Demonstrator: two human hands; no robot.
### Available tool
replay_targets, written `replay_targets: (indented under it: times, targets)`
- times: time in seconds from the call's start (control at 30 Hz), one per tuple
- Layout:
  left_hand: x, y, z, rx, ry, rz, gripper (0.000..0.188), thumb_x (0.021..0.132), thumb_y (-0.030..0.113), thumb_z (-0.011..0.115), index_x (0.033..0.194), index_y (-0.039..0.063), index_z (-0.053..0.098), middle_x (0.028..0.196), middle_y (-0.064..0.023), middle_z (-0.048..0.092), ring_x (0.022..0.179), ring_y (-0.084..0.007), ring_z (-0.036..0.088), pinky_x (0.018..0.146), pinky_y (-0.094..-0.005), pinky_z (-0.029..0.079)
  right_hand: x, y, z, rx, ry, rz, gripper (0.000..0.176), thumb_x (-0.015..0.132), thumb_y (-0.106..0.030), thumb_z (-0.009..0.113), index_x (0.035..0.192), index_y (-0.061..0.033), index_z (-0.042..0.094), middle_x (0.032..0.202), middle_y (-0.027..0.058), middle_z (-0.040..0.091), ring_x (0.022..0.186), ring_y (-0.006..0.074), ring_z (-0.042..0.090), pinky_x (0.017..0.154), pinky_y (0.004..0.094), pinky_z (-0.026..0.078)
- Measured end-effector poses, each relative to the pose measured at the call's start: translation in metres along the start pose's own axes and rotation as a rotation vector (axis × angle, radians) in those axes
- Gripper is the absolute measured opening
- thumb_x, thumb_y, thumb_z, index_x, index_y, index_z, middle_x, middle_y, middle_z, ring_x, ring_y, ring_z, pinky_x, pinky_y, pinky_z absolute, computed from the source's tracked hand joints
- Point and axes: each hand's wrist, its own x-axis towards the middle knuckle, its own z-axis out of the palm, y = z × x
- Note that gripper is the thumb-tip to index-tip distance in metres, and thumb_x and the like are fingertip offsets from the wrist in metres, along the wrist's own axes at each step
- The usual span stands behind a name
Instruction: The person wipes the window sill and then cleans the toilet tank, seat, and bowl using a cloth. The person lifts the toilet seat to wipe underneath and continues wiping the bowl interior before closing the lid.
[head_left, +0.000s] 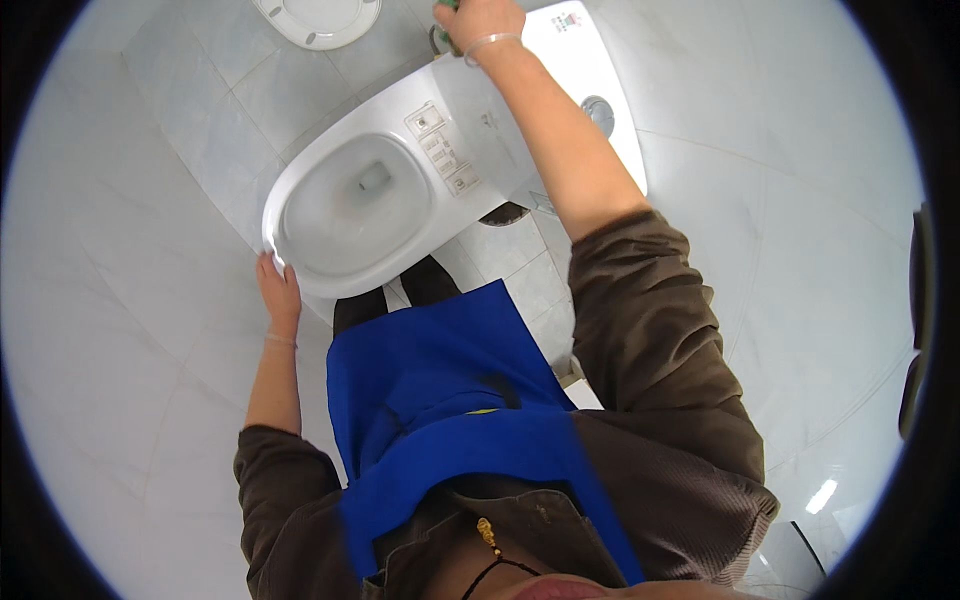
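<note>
A white ceramic toilet bowl (360, 283) with its seat off stands before me, its long axis slanting up to the right. My left hand (279, 289) is at the front end of the bowl, fingers and thumb on the rim. My right hand (484, 21) is at the far side of the cistern (592, 56), closed around a small green thing (448, 4). Most of that green thing is hidden by the hand and the picture's edge, so its kind is unclear. A dark hose (435, 39) curves just below the right hand.
A detached white toilet seat or lid (322, 26) lies on the tiled floor (292, 90) beyond the bowl. Hinge mounts (461, 178) show on the bowl's rear deck. A round flush button (598, 114) sits on the cistern top. A dark round object (504, 214) is on the near side.
</note>
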Motion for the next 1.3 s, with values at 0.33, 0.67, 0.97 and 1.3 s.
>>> replay_targets:
  times: [0.33, 0.67, 0.97, 1.3]
  targets:
    - [0.180, -0.022, 0.072, -0.034, -0.004, -0.277, 0.042, 0.093, 0.036, 0.045, 0.117, 0.004, 0.060, 0.121, -0.0193, 0.059, 0.114, -0.0375, 0.053, 0.096, -0.0434, 0.042, -0.289, 0.072, 0.130, 1.745, -0.814, 1.405, 0.043, 0.083, -0.033, 0.063, 0.115, -0.0044, 0.061, 0.101, 0.0123, 0.066, 0.089, 0.0262, 0.064, 0.077, 0.0385, 0.053]
    - [0.197, -0.008, 0.094, 0.295, -0.135, -0.462, 0.052, 0.093, 0.043, 0.028, 0.101, 0.009, 0.067, 0.101, -0.0204, 0.066, 0.094, -0.0399, 0.062, 0.081, -0.0485, 0.049, -0.163, 0.059, 0.174, 0.209, 0.035, -0.087, 0.055, 0.069, -0.008, 0.073, 0.122, -0.0154, 0.058, 0.107, 0.0162, 0.056, 0.099, 0.0317, 0.057, 0.080, 0.0418, 0.053]
    - [0.192, -0.008, 0.091, 0.308, -0.057, -0.273, 0.038, 0.093, 0.035, 0.032, 0.088, 0.010, 0.061, 0.083, -0.0187, 0.066, 0.079, -0.0400, 0.062, 0.067, -0.0495, 0.049, -0.157, 0.055, 0.188, -0.303, -0.512, 0.042, 0.063, 0.076, -0.018, 0.067, 0.136, -0.0174, 0.045, 0.109, 0.0182, 0.053, 0.094, 0.0333, 0.060, 0.072, 0.0394, 0.055]
    - [0.191, -0.006, 0.091, 0.231, -0.067, -0.270, 0.033, 0.092, 0.033, 0.036, 0.087, 0.011, 0.060, 0.080, -0.0170, 0.066, 0.077, -0.0385, 0.062, 0.065, -0.0486, 0.048, -0.128, 0.043, 0.178, -0.240, -0.749, 0.157, 0.043, 0.079, -0.029, 0.064, 0.115, -0.0069, 0.056, 0.102, 0.0205, 0.064, 0.090, 0.0329, 0.065, 0.077, 0.0427, 0.053]
